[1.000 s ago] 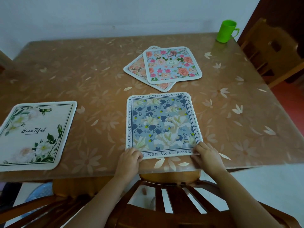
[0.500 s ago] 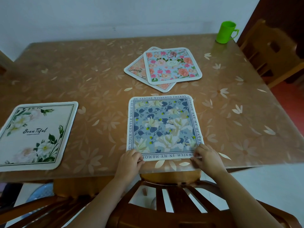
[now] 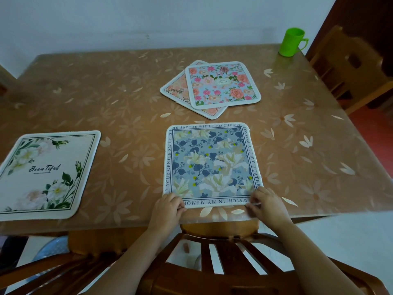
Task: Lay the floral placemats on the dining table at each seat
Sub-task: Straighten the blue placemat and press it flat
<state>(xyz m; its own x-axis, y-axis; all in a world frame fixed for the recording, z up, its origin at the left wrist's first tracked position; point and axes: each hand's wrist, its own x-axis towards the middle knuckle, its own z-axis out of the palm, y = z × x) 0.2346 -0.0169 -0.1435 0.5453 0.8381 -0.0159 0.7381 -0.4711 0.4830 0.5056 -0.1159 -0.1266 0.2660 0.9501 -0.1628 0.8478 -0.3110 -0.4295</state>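
Blue placemat: the blue placemat (image 3: 212, 165), with pale flowers and a border of printed words, lies flat at the near edge of the table (image 3: 127, 107), square to that edge and in front of the near chair (image 3: 212, 262).
Left hand: the left hand (image 3: 168, 209) is at the mat's near left corner, fingers curled and pinching the edge.
Right hand: the right hand (image 3: 266, 204) is at the near right corner, fingers bent over the edge and gripping it the same way.
In the way: the near chair's slatted wooden back stands between the person and the table, and both forearms reach over it.
Stack: just beyond the blue mat's far edge lie two more mats. A pink-rose placemat (image 3: 222, 85) rests on top of a peach placemat (image 3: 176, 88), which is turned at an angle so its corners stick out. A thin strip of table shows between the stack and the blue mat.
White placemat: a white placemat (image 3: 45, 174) with green leaves and the word "Beautiful" lies flat at the near left, well apart from the blue one.
Mug: a green mug (image 3: 291, 42) stands upright at the far right corner, handle to the right.
Side chair: a wooden chair (image 3: 350, 67) stands by the table's right side.
Table cover: brown, glossy, patterned with pale petals.
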